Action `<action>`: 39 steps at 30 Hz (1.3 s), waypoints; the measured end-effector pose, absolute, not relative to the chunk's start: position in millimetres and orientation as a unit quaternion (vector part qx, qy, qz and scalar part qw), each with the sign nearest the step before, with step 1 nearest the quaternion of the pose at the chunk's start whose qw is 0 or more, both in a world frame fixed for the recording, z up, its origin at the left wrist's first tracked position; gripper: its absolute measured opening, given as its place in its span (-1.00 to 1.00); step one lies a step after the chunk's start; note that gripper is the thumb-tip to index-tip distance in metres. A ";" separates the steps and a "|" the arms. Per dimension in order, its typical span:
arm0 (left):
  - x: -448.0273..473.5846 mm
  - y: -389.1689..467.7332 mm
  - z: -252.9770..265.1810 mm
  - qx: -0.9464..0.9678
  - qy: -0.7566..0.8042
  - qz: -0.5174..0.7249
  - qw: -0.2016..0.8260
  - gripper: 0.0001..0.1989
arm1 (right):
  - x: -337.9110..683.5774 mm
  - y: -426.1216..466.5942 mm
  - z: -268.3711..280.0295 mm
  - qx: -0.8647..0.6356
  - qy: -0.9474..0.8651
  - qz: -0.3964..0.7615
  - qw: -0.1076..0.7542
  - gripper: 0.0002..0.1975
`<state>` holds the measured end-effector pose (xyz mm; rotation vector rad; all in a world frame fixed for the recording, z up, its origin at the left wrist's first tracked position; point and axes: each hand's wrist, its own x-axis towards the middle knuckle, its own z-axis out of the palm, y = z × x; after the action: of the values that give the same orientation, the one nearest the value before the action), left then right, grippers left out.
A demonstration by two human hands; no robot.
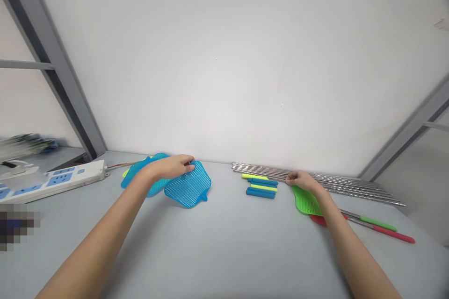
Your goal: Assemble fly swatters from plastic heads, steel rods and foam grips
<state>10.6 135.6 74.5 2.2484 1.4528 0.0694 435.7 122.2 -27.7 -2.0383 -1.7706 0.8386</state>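
**Both hands out on the grey surface, one on blue mesh, one at the steel rods**

Hands reach forward to either side of the grey surface (pixel 217 247). Her or his left hand (pixel 173 166) lies on a pile of blue swatter heads (pixel 187 187) near the back wall, fingers curled over the top edge of the front mesh piece; whether they actually pinch it I cannot tell from here. A sliver of yellow-green mesh pokes out at the pile's left end.

Over on the other side, the right hand (pixel 304 181) has its fingertips closed at the near edge of a bundle of long steel rods (pixel 351 186) lying along the wall, seemingly pinching one rod end, though the grip is too small to be sure. Just under that wrist sits a green swatter head (pixel 307 201) on top of a red one, their thin handles trailing off to the right.

Between the hands lies a small heap of blue and yellow grip sleeves (pixel 261 187). A white power strip (pixel 52 180) rests at far left.
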 end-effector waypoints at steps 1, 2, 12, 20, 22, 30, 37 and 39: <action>9.9 136.9 73.3 0.818 0.528 0.022 0.228 -0.66 | 435.5 122.0 -27.4 -0.713 -0.619 0.290 0.157 -0.72; 9.1 138.3 72.2 0.818 0.529 0.019 0.226 -0.65 | 435.3 121.7 -27.0 -0.714 -0.619 0.287 0.158 -0.72; 7.1 142.7 68.3 0.812 0.535 0.015 0.231 -0.64 | 433.9 123.1 -22.4 -0.710 -0.638 0.241 0.177 -0.71; 4.0 146.8 62.6 0.805 0.545 0.026 0.234 -0.63 | 427.3 125.5 -27.7 -0.663 -0.695 0.214 0.180 -0.72; 3.8 146.6 62.2 0.804 0.545 0.028 0.235 -0.62 | 427.7 126.6 -27.8 -0.660 -0.699 0.207 0.182 -0.73; 2.7 147.2 62.4 0.801 0.551 0.027 0.235 -0.62 | 420.8 122.7 -12.5 -0.651 -0.708 0.194 0.195 -0.78; -5.7 150.4 59.9 0.794 0.564 0.046 0.221 -0.64 | 407.1 116.1 8.7 -0.634 -0.710 0.199 0.233 -0.73; -10.9 152.6 59.8 0.785 0.582 0.062 0.202 -0.66 | 402.3 113.5 15.5 -0.625 -0.715 0.207 0.236 -0.73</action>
<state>-10.9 152.6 59.8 2.1920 1.6263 0.1740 402.3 113.5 15.5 -1.7149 -1.9598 0.5665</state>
